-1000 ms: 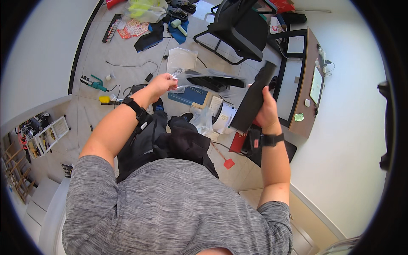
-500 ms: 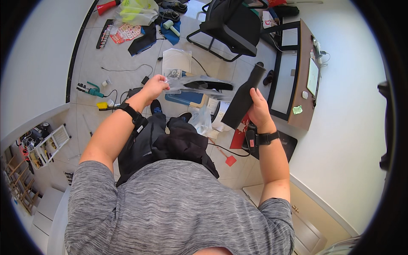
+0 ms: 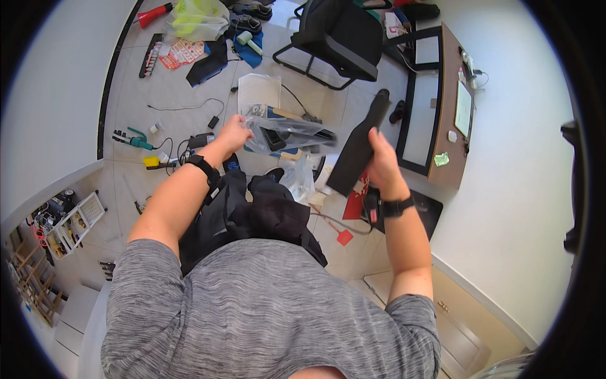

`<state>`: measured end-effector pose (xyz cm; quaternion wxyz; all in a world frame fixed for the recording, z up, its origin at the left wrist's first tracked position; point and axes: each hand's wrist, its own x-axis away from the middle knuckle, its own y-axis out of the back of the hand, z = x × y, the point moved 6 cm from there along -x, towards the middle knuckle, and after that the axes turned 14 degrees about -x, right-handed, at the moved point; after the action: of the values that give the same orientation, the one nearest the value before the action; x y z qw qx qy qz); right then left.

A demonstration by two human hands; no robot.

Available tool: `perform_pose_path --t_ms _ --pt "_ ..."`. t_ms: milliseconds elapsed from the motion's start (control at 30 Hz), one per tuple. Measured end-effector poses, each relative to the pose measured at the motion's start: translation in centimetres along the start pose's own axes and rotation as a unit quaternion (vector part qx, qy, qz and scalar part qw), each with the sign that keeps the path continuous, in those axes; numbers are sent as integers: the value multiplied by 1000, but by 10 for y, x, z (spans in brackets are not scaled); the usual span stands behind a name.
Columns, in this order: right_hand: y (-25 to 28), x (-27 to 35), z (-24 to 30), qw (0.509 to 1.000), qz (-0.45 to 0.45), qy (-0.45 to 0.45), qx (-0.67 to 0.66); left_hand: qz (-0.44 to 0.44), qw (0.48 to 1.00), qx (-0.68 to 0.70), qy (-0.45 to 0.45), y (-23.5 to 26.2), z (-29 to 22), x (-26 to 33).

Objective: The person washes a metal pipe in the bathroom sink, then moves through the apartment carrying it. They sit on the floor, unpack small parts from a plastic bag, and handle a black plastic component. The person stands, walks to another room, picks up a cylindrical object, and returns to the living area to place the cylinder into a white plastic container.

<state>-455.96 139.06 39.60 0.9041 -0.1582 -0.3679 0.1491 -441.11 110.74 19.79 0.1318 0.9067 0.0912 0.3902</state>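
My left hand [image 3: 235,134] is closed on the edge of a clear plastic bag [image 3: 255,144], which stretches out to the right over the floor. Dark black parts [image 3: 276,139] show in or behind the film; their kind is unclear. In my right hand [image 3: 384,165] is a long black nozzle-like piece [image 3: 355,153], broad and flat at its lower end and narrower toward the top. My thumb lies along its right edge, while the other fingers are mostly hidden. The two hands are well apart, with the bag's far end close to the black piece.
Beyond my hands stands a black chair [image 3: 344,44], with a desk [image 3: 451,114] on the right. The floor holds a green-handled tool [image 3: 134,140], a blue board [image 3: 257,148], a red fly swatter [image 3: 344,237], cables and another clear bag [image 3: 298,179]. A white rack [image 3: 79,221] of tools stands left.
The plastic bag has opened out and sags lower, showing more of the black parts. My right hand and the black piece have shifted slightly left; my left hand has dipped slightly.
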Motion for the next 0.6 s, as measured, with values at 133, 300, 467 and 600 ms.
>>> perform_pose_path --t_ms 133,300,467,600 --pt "10 -7 -13 998 0 -66 -5 48 999 12 15 -6 0 11" --pt "36 -23 2 999 -34 24 -5 18 1000 -3 -24 8 -3 2" --pt "48 -23 2 999 -38 12 -10 -41 998 52 -25 21 -17 2" --pt "45 -22 -2 1000 -16 3 -3 -77 984 8 -159 21 -42 16"
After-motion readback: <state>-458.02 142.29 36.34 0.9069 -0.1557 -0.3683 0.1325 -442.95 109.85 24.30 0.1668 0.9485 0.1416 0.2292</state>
